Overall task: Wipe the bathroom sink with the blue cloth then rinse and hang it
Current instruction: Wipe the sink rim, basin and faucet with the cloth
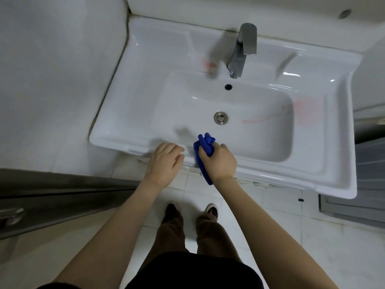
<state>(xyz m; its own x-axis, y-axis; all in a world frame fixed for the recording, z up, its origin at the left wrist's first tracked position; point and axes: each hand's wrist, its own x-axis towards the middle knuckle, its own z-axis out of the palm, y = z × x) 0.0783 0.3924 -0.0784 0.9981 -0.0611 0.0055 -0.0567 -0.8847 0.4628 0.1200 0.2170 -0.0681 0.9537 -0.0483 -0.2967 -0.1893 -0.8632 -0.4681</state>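
Note:
A white ceramic bathroom sink (145, 59) fills the upper middle, with a rectangular basin, a steel drain (220, 117) and a chrome faucet (242, 49) at the back. Reddish smears mark the ledge left of the faucet (208, 65) and the right side of the basin rim (308, 113). My right hand (218, 161) is closed around a bunched blue cloth (205, 142) at the sink's front edge; one end of the cloth hangs below my wrist. My left hand (165, 161) rests open on the front rim just left of it, fingers slightly apart, holding nothing.
White tiled wall on the left, white tile floor below with my shoes (211, 210) and brown trousers. A dark metal frame (52, 190) runs along the lower left. A grey panel (364, 184) stands to the right of the sink. An overflow hole (228, 86) sits under the faucet.

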